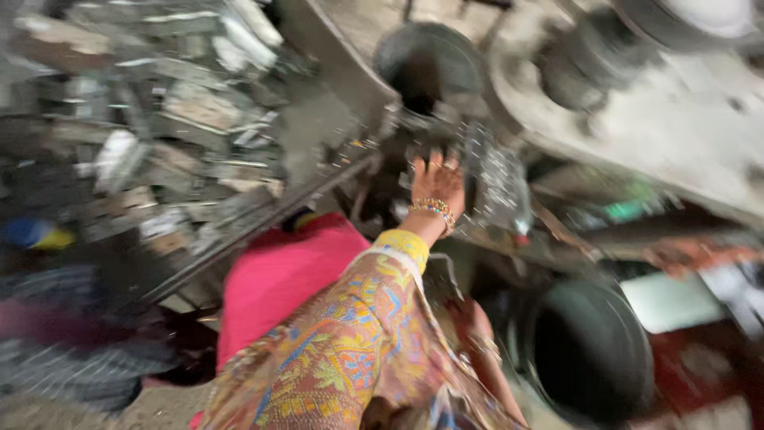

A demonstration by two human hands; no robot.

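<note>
The view is heavily blurred. My left hand (436, 181), with beaded bangles on the wrist and a yellow cuff on a patterned sleeve, reaches up against a dark machine part (398, 187) below a black round hopper (430, 64). Its fingers are spread, and nothing can be seen in them. Just to its right sits a shiny speckled clear piece (501, 187). My right hand (473, 318) hangs low beside a dark round tub (589, 350). It is too smeared to tell how its fingers are set.
A heap of grey metal scraps (159, 119) fills the upper left, bounded by a slanted metal bar (263, 223). Pink cloth (278, 271) lies under my arm. A large pale machine body (676, 119) spans the upper right.
</note>
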